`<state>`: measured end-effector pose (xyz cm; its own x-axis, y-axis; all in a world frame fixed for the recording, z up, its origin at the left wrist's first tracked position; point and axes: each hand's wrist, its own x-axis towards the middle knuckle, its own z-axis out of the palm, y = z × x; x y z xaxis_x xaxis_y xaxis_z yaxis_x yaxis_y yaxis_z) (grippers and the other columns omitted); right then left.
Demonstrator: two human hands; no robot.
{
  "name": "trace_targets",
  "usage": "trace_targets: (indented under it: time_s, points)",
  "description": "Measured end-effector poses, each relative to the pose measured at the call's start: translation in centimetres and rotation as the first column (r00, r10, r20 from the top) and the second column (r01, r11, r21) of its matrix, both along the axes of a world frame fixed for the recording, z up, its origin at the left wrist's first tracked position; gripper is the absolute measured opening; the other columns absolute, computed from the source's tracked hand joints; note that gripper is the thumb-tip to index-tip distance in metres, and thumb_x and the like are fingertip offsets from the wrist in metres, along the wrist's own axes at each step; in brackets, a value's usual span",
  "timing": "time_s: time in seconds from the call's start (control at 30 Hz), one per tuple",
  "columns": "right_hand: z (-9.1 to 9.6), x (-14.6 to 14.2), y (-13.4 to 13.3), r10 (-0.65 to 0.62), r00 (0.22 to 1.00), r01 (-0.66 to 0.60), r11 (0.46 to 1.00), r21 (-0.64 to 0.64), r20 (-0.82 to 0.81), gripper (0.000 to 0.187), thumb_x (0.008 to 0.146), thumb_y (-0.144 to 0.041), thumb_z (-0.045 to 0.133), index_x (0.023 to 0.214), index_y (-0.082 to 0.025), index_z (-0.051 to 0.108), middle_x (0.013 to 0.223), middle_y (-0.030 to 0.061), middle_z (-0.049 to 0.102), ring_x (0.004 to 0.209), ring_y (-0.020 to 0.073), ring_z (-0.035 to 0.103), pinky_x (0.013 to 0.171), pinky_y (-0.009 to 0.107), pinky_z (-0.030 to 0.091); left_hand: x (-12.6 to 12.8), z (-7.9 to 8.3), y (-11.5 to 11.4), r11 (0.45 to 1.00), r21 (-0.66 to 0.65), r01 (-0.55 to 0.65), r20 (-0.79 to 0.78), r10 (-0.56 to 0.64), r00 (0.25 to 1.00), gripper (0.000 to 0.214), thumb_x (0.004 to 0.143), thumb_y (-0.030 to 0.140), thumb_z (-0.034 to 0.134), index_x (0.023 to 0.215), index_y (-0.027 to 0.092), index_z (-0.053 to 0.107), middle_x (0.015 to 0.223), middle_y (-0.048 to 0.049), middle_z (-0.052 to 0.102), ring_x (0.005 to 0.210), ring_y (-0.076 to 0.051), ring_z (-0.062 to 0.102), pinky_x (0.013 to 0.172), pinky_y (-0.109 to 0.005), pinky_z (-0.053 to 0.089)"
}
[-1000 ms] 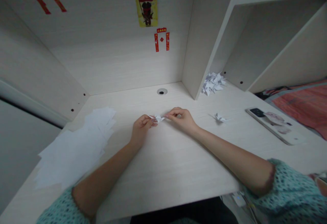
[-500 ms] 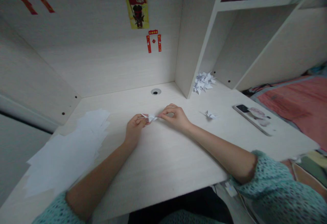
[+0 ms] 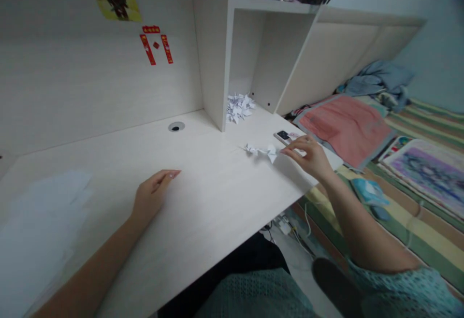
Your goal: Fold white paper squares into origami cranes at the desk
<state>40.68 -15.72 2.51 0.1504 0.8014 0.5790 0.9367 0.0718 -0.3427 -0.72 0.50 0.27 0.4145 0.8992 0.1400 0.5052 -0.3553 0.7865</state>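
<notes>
My right hand (image 3: 303, 156) reaches over the right side of the desk, thumb and fingertips pinched at the end of a small white folded paper crane (image 3: 271, 153). Just left of it a second paper crane (image 3: 251, 150) rests on the desk, the two almost touching. On the bare desktop (image 3: 203, 202) lies my left hand (image 3: 154, 193), fingers pressed together and nothing seen in them.
A pile of folded paper cranes (image 3: 239, 108) fills the shelf corner behind the upright panel (image 3: 213, 52). A phone (image 3: 283, 136) lies partly behind my right hand. White paper sheets (image 3: 43, 216) spread at the left. Beyond the desk's right edge is a striped bed (image 3: 427, 120).
My right hand has carried the crane right, out of my left hand, to beside the other crane. My left hand has closed without it. The view has turned right.
</notes>
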Motion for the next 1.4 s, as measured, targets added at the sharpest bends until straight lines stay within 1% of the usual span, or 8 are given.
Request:
trace_targets:
  time_s: [0.1, 0.23, 0.8, 0.93, 1.07, 1.13, 1.3, 1.4]
  points:
    - [-2.3, 1.5, -1.6, -0.024, 1.0, 0.024, 0.998, -0.058, 0.005, 0.019, 0.082, -0.038, 0.06, 0.08, -0.022, 0.07, 0.079, 0.0056, 0.068, 0.083, 0.0237, 0.056, 0.082, 0.041, 0.043, -0.2, -0.2, 0.2, 1.0, 0.018, 0.0, -0.082, 0.002, 0.997, 0.035, 0.084, 0.048, 0.044, 0.098, 0.026, 0.069, 0.109, -0.0011, 0.069, 0.107, -0.023, 0.059, 0.1, -0.039, 0.039]
    - [-3.4, 1.1, -1.0, -0.061, 0.998, 0.061, 0.995, -0.077, 0.002, 0.02, 0.082, -0.038, 0.06, 0.08, -0.021, 0.07, 0.078, 0.0064, 0.069, 0.084, 0.0244, 0.054, 0.08, 0.04, 0.043, -0.3, -0.5, 0.6, 0.999, 0.036, 0.005, -0.088, -0.002, 0.996, 0.036, 0.083, 0.049, 0.045, 0.098, 0.026, 0.069, 0.107, 0.0, 0.07, 0.107, -0.023, 0.059, 0.102, -0.039, 0.039]
    - [-4.0, -0.9, 3.5, -0.073, 0.996, 0.076, 0.995, -0.063, 0.043, 0.024, 0.083, -0.039, 0.059, 0.081, -0.019, 0.072, 0.079, 0.0067, 0.07, 0.084, 0.0239, 0.057, 0.079, 0.037, 0.041, -0.3, -0.7, 1.0, 0.996, 0.071, 0.058, -0.085, -0.052, 0.995, 0.035, 0.083, 0.05, 0.045, 0.092, 0.027, 0.069, 0.103, -0.0007, 0.071, 0.104, -0.023, 0.061, 0.1, -0.039, 0.041]
    - [-4.0, -0.7, 3.2, -0.155, 0.988, 0.155, 0.988, -0.002, 0.023, 0.026, 0.084, -0.04, 0.057, 0.088, -0.02, 0.073, 0.083, 0.0068, 0.071, 0.085, 0.0239, 0.058, 0.08, 0.038, 0.043, -0.3, -0.7, 0.9, 0.997, 0.052, 0.051, -0.086, -0.047, 0.995, 0.035, 0.083, 0.05, 0.045, 0.092, 0.027, 0.069, 0.103, -0.0005, 0.07, 0.104, -0.023, 0.061, 0.101, -0.037, 0.04]
    - [-2.8, -0.4, 1.2, -0.275, 0.961, 0.277, 0.956, 0.1, -0.036, 0.03, 0.089, -0.039, 0.049, 0.094, -0.019, 0.071, 0.088, 0.0083, 0.071, 0.085, 0.0233, 0.06, 0.08, 0.039, 0.044, -0.3, -0.7, 1.1, 0.999, 0.037, 0.035, -0.066, -0.033, 0.997, 0.035, 0.082, 0.051, 0.046, 0.09, 0.027, 0.07, 0.102, -0.0007, 0.071, 0.103, -0.024, 0.061, 0.099, -0.038, 0.041]
    - [-1.5, -1.1, -0.1, -0.279, 0.96, 0.28, 0.951, 0.132, -0.026, 0.029, 0.089, -0.038, 0.049, 0.094, -0.02, 0.071, 0.085, 0.0079, 0.071, 0.084, 0.0235, 0.059, 0.078, 0.038, 0.046, -0.2, -0.7, 1.0, 0.999, 0.032, 0.016, -0.047, -0.014, 0.999, 0.035, 0.081, 0.05, 0.047, 0.09, 0.026, 0.071, 0.101, -0.0013, 0.072, 0.101, -0.024, 0.062, 0.098, -0.037, 0.042]
    - [2.2, -6.0, -1.8, -0.054, 0.998, 0.05, 0.994, 0.099, 0.039, 0.02, 0.087, -0.033, 0.054, 0.096, -0.024, 0.07, 0.083, 0.005, 0.07, 0.081, 0.0223, 0.06, 0.079, 0.039, 0.047, 0.3, -0.2, -0.3, 0.995, 0.096, -0.028, -0.015, 0.03, 0.999, 0.036, 0.085, 0.046, 0.042, 0.09, 0.024, 0.071, 0.097, -0.0038, 0.072, 0.095, -0.022, 0.064, 0.089, -0.033, 0.046]
    - [3.5, -9.9, -0.8, 0.125, 0.987, -0.134, 0.988, 0.081, 0.103, 0.018, 0.085, -0.03, 0.056, 0.098, -0.028, 0.068, 0.085, 0.0049, 0.07, 0.084, 0.0242, 0.06, 0.081, 0.042, 0.047, 0.2, 0.9, -1.2, 0.97, 0.19, 0.154, -0.204, -0.115, 0.972, 0.033, 0.086, 0.042, 0.043, 0.094, 0.026, 0.07, 0.103, -0.004, 0.071, 0.099, -0.022, 0.062, 0.091, -0.033, 0.044]
